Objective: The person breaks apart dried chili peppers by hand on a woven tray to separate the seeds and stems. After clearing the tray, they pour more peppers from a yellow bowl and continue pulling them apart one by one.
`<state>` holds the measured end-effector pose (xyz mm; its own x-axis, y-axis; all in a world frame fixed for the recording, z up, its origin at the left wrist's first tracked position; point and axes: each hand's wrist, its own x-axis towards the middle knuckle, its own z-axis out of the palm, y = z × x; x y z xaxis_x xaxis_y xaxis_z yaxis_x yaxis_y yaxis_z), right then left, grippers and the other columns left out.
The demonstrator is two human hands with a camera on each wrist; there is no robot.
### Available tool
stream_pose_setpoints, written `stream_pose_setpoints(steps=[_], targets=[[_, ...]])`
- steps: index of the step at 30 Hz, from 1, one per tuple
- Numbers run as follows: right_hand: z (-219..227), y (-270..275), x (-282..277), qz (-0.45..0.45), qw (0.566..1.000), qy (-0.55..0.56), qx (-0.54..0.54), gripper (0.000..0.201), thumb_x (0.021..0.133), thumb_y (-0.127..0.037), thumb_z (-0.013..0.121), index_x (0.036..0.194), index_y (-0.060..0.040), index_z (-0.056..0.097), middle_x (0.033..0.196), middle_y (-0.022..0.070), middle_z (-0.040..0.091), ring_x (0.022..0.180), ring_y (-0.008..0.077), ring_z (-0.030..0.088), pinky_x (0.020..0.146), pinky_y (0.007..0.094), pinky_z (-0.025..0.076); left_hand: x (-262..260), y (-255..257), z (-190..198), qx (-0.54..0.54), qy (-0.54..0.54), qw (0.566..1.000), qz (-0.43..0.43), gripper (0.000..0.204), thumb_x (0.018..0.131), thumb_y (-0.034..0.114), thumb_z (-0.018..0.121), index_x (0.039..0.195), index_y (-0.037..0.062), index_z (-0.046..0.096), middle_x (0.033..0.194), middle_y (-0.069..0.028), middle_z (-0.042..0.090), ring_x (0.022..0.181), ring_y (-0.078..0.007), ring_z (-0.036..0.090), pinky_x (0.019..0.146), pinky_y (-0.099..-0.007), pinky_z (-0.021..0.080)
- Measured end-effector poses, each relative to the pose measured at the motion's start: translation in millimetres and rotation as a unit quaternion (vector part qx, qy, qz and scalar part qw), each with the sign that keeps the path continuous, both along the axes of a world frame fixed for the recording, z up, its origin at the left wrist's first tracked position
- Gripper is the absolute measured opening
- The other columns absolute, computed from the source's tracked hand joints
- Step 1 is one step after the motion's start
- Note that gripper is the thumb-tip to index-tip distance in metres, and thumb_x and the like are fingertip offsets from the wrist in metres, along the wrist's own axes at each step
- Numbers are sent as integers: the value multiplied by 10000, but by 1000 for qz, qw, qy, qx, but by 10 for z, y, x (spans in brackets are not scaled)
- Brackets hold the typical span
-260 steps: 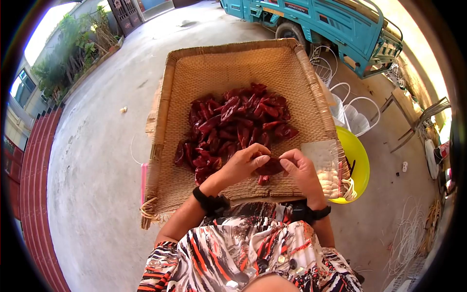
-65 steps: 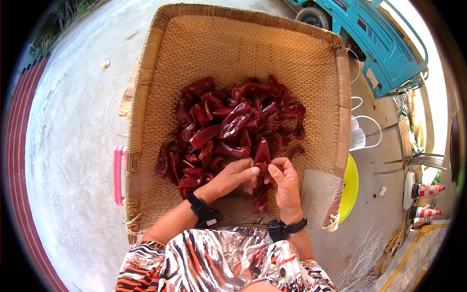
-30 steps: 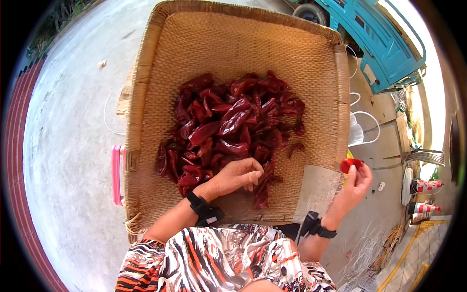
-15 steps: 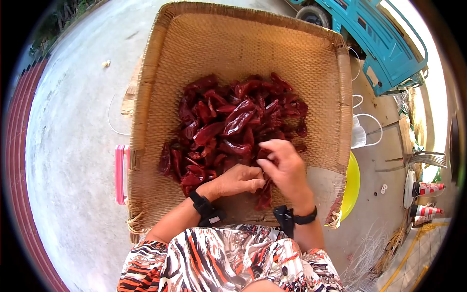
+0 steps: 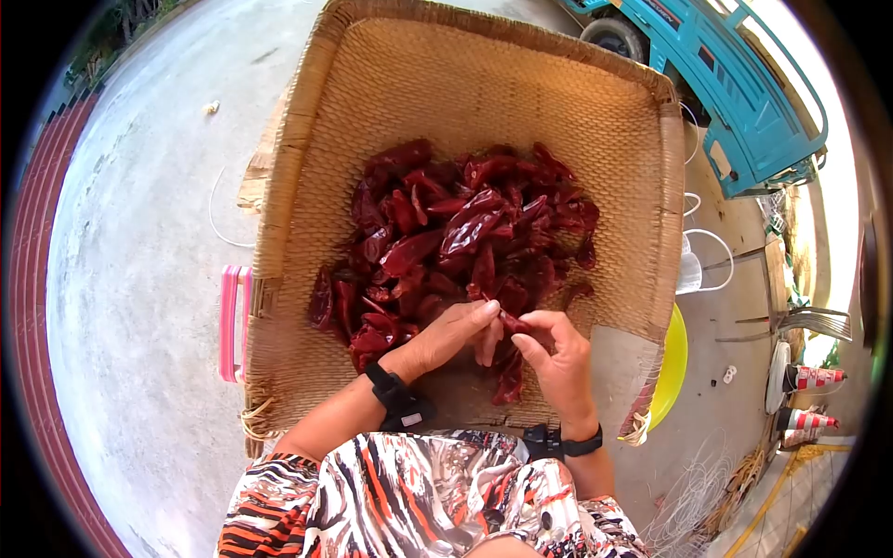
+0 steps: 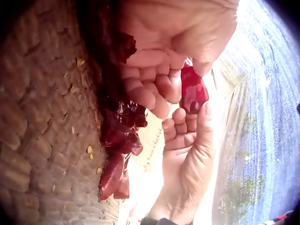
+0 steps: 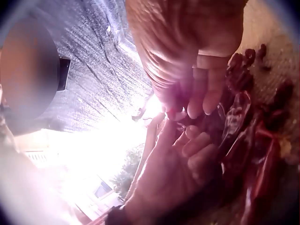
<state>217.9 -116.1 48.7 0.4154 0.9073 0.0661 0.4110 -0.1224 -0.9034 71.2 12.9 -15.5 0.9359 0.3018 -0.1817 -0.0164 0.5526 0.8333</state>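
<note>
From the head view I see the fingers of the left hand (image 5: 451,337) and right hand (image 5: 564,365) pinching a dark red pepper (image 5: 513,324) between them, the pepper heap (image 5: 470,228) just beyond the fingertips in a woven tray (image 5: 465,93), probably for easy reach. The left wrist view shows them clamped on opposite ends, likely keeping the glossy thing steady. In the right wrist view, glare and the meeting fingers hide most of it, the heap close beside them.

no readable text, lettering (image 5: 661,11) on teal vehicle (image 5: 758,116) too small
</note>
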Motion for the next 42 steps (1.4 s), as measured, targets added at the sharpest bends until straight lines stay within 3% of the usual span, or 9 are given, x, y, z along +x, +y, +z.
stream_pose_setpoints(steps=[3,6,12,17,21,24,29,33,42], targets=[[-103,-92,-54,26,975,217,-30,176,949,-101,669,1085,-15,597,941,24,662,814,93,640,733,223,511,15,-18,-12,58,16,998,-19,547,1043,529,351,922,41,564,691,-69,616,645,-164,613,640,-284,504],[-95,-116,-42,66,966,242,-52,171,952,-88,658,1093,-16,593,929,25,656,804,91,638,743,223,515,14,-16,-14,89,19,995,-30,545,1040,532,360,942,35,563,697,-66,620,652,-151,612,645,-280,499],[98,-309,232,-196,979,-14,49,182,926,-104,679,1084,-26,633,962,38,671,862,99,613,770,259,499,14,-28,16,63,0,998,-12,400,1021,434,490,990,42,568,740,-29,605,659,-135,603,645,-259,491],[155,-768,868,-411,886,-210,47,214,918,-142,681,1095,-29,642,1013,61,648,915,183,607,849,319,486,44,-109,76,89,46,995,-29,225,915,196,704,1019,49,568,830,-25,583,687,-126,566,657,-263,490],[-184,-1051,1244,-464,772,-434,-33,243,903,-127,672,1120,-24,640,1077,79,628,940,208,610,869,340,493,62,-125,39,389,-3,921,11,276,847,103,761,1051,57,581,901,-34,552,687,-99,537,604,-246,462],[-255,-926,1044,-391,891,-229,9,265,882,-84,669,1138,-21,636,1114,85,618,959,197,606,871,338,496,56,-152,158,413,39,910,-1,340,814,58,765,1096,50,574,942,-55,541,690,-123,539,609,-263,467],[-9,-324,283,-134,988,-31,-77,301,876,-71,668,1175,-75,629,1166,84,606,933,197,619,839,319,508,84,-100,-17,468,4,883,29,406,809,21,734,1172,53,555,952,-67,549,688,-152,543,638,-287,475],[-218,-134,153,-44,981,-162,-97,351,815,-37,706,1154,-56,617,1159,127,600,910,260,636,815,314,521,70,-101,72,423,21,906,14,438,789,-5,719,1189,58,552,949,-73,549,691,-160,542,671,-297,476],[-181,-225,139,-31,970,236,-41,222,899,-6,671,1110,-38,609,938,-14,634,832,46,583,731,213,496,64,-103,56,428,21,904,12,425,786,17,735,1175,57,567,946,-72,554,708,-164,549,683,-302,479]])
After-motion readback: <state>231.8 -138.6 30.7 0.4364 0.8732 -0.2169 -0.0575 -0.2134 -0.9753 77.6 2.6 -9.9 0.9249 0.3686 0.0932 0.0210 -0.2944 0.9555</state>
